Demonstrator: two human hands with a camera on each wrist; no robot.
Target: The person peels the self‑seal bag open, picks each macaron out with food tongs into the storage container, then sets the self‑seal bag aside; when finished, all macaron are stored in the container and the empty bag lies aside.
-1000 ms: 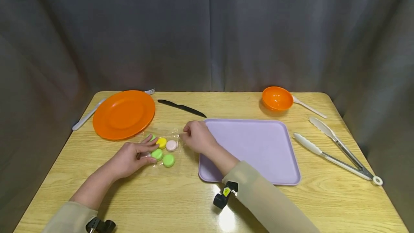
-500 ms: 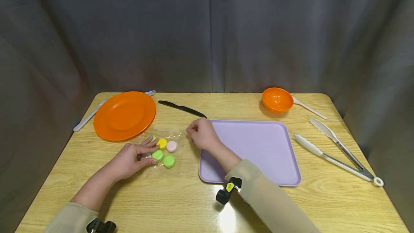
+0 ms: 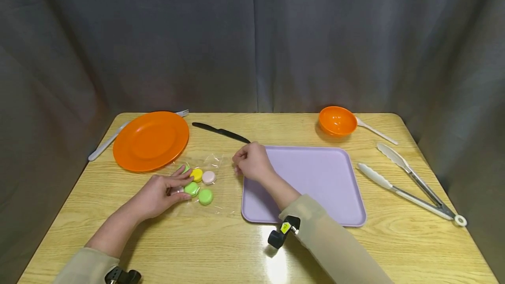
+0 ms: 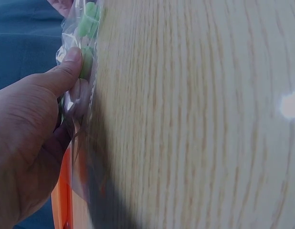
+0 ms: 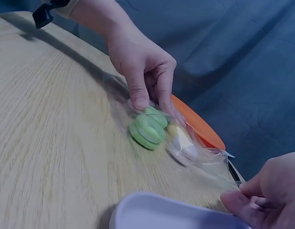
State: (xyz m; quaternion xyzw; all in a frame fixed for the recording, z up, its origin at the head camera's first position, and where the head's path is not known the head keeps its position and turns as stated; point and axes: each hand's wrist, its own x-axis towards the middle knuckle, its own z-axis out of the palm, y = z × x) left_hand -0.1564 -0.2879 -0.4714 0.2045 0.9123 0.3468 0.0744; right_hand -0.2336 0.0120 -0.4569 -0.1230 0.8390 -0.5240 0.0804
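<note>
Head view: a clear plastic bag (image 3: 201, 179) of round green, yellow and pink macarons (image 3: 198, 184) is pressed onto the wooden table (image 3: 221, 249) by the left hand (image 3: 159, 193), between the orange plate (image 3: 151, 140) and the smooth lilac tray (image 3: 311, 183). Its stretched edge is pinched by the curled right hand (image 3: 250, 162). Left wrist view: the thumb (image 4: 61, 71) is seen curled onto the film. Right wrist view: the crinkled film (image 5: 205, 157) is drawn taut above the tray rim (image 5: 152, 200).

No readable text, labels, brands or numbers anywhere. Small yellow tag (image 3: 285, 228) on black wrist mount, lower centre of head view, too small to read. Clear bag (image 3: 205, 179) unprinted, plain.
</note>
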